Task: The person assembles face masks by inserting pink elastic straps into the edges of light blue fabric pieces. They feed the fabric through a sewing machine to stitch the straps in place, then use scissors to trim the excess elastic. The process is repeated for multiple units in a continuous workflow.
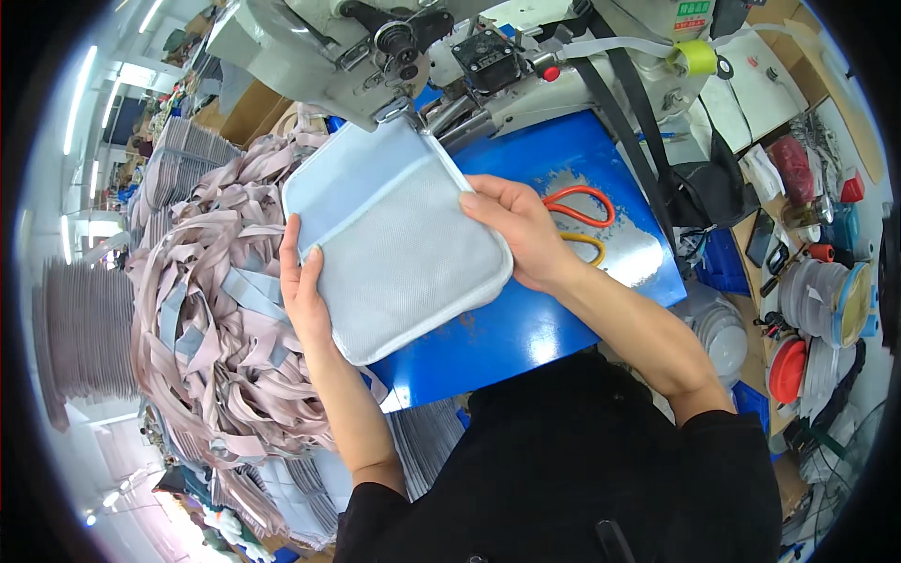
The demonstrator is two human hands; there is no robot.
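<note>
- Strips of pinkish fabric (pixel 253 375) lay heaped left of the blue table (pixel 488 347), just beside the left forearm.
- Sewing machine (pixel 310 38) stood along the far side; its working end reached the top corner of the pale blue fabric piece (pixel 413 263). Could not tell whether they touched.
- Red handle loop (pixel 611 208) and yellow handle loop (pixel 602 246) lay on the table close by the right wrist; black straps (pixel 640 103) ran farther right.
- Left hand (pixel 305 291): narrow grip on the piece's left edge, thumb on its face, a finger along the border.
- Right hand (pixel 516 230): narrow grip on the right edge, thumb on top, forearm slanting over the table.
- Piece sat askew over the table; bare blue surface showed between its lower border and the near edge.
</note>
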